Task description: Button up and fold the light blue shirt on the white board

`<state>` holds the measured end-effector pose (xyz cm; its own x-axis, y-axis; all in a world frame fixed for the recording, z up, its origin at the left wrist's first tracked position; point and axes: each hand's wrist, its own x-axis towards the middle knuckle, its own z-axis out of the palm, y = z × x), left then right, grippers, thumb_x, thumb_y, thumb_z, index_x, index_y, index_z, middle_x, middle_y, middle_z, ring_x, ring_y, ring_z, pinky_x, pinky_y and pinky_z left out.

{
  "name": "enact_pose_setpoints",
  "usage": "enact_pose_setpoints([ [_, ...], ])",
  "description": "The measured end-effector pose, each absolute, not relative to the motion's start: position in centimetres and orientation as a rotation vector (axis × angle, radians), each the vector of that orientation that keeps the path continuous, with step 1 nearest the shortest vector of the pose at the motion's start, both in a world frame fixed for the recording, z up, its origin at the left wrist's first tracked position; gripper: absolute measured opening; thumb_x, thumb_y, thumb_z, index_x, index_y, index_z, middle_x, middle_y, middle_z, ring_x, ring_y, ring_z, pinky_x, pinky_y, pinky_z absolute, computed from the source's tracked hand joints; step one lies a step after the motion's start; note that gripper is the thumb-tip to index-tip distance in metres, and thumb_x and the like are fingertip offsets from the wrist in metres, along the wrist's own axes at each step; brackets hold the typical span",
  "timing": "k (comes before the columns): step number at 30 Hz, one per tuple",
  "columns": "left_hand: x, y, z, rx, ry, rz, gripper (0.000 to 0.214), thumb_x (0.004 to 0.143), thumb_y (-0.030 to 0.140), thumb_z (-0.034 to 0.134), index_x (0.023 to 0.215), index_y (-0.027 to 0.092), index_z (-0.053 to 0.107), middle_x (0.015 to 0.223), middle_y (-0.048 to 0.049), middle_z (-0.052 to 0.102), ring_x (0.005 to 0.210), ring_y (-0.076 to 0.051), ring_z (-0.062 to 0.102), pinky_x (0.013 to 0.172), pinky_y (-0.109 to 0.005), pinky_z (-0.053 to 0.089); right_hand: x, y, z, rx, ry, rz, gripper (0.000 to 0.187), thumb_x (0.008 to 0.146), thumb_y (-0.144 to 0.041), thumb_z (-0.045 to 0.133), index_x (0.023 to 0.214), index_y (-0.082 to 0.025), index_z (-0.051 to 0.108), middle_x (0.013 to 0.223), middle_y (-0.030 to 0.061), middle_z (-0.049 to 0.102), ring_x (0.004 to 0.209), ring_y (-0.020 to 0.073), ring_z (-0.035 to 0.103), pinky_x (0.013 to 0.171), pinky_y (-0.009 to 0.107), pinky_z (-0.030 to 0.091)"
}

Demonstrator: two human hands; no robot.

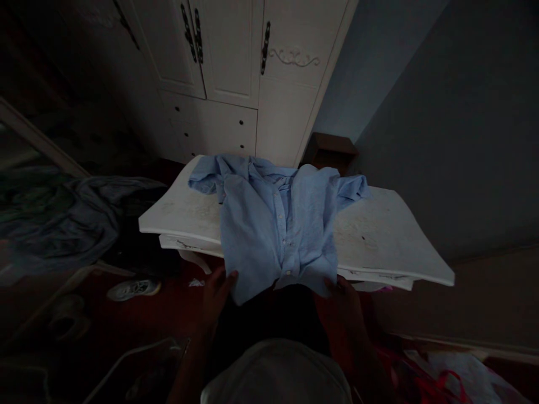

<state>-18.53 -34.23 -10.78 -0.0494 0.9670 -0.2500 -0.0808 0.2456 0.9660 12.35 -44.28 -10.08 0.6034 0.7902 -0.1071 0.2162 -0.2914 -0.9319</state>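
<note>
A light blue button-up shirt lies front up on a white table, its hem hanging over the near edge. My left hand pinches the hem's left corner, thumb on top of the cloth. My right hand grips the hem's right corner in the same way. Both hands sit just below the table's front edge, in deep shadow. The sleeves are bunched at the shirt's far left and right.
A white wardrobe with dark handles stands behind the table. A bluish heap of cloth lies at the left. A white shoe rests on the red floor. Red and white fabric lies at the bottom right. A grey wall runs along the right.
</note>
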Motion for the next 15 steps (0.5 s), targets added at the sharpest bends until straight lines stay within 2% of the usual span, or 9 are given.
enact_pose_setpoints([
  [2,-19.4,-34.4,-9.9,0.826,1.35,1.135,0.044,0.057,0.055,0.081,0.071,0.015,0.067,0.071,-0.0033,0.068,0.065,-0.018,0.06,0.058,-0.027,0.049,13.3,-45.0,-9.8,-1.841,-0.806,0.653,0.043,0.07,-0.059,0.068,0.08,-0.017,0.067,0.078,0.0056,0.069,0.075,0.0242,0.061,0.068,0.034,0.048],
  [5,-21.0,-34.5,-9.6,0.747,1.404,1.192,0.047,0.053,0.057,0.082,0.065,0.015,0.063,0.063,-0.0004,0.062,0.059,-0.014,0.055,0.053,-0.023,0.045,14.8,-46.4,-9.4,-1.859,-0.768,0.589,0.043,0.075,-0.061,0.065,0.081,-0.019,0.064,0.073,0.0008,0.063,0.073,0.0203,0.057,0.066,0.03,0.045],
  [11,-21.9,-34.1,-10.3,0.743,1.418,1.048,0.055,0.055,0.065,0.078,0.081,0.017,0.067,0.074,-0.0032,0.067,0.073,-0.02,0.062,0.063,-0.027,0.05,15.6,-47.3,-8.6,-1.852,-0.689,0.535,0.045,0.07,-0.064,0.069,0.076,-0.02,0.063,0.07,-0.0008,0.061,0.069,0.0189,0.055,0.065,0.029,0.044],
  [15,-21.7,-33.7,-10.3,0.583,1.326,1.047,0.052,0.062,0.065,0.073,0.085,0.018,0.068,0.077,-0.005,0.071,0.078,-0.024,0.066,0.068,-0.034,0.052,14.7,-47.9,-8.1,-1.888,-0.64,0.604,0.046,0.066,-0.061,0.073,0.082,-0.018,0.068,0.08,0.0043,0.068,0.076,0.0234,0.06,0.068,0.032,0.046],
])
